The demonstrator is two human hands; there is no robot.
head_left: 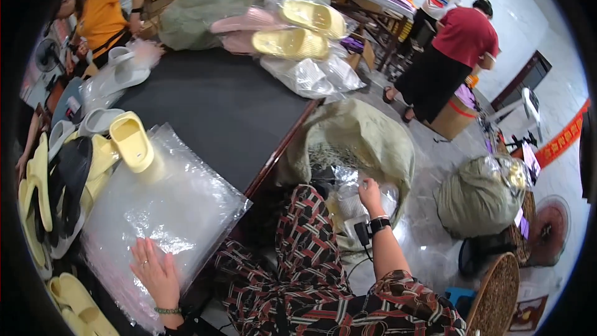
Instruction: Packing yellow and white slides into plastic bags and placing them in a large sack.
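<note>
My left hand [157, 269] lies flat, fingers stretched out, on a stack of clear plastic bags [193, 193] at the table's near left. To the right, my right hand [370, 196] is over the mouth of an open green woven sack [388, 140], its fingers curled at the clear wrapping of pale bagged slippers [351, 206]. Its fingertips are partly hidden. A yellow slipper [132, 143] rests on the far left corner of the bag stack. Beside it is a heap of loose yellow, black and grey slippers [65, 168].
Bagged pink, yellow and white slippers [298, 43] are piled at the far end of the dark table [205, 96]. A tied green sack [482, 196] and a fan [550, 230] stand on the right. One person [106, 12] is at far left, two others [463, 37] at far right.
</note>
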